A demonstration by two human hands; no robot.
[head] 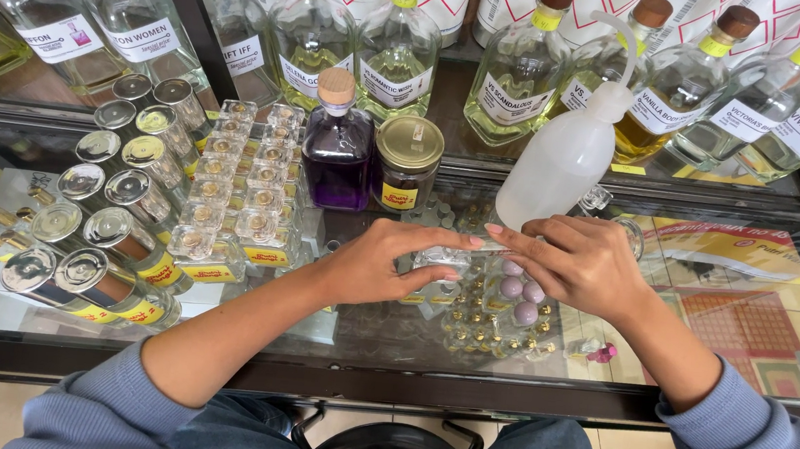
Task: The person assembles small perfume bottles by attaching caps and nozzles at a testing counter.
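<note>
Blue-sleeved forearms converge over the glass surface, where the left hand has its grip pinched on a small clear vial, its mouth pointing right toward the right hand's closed fingertips, just beside.

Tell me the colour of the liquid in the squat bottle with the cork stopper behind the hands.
Deep purple; the squat bottle shows best in the head view.

Single view, head-worn: we look steeply down and forward from close above our glass counter, our knees at the bottom edge, a row of corked bottles along the top.
</note>
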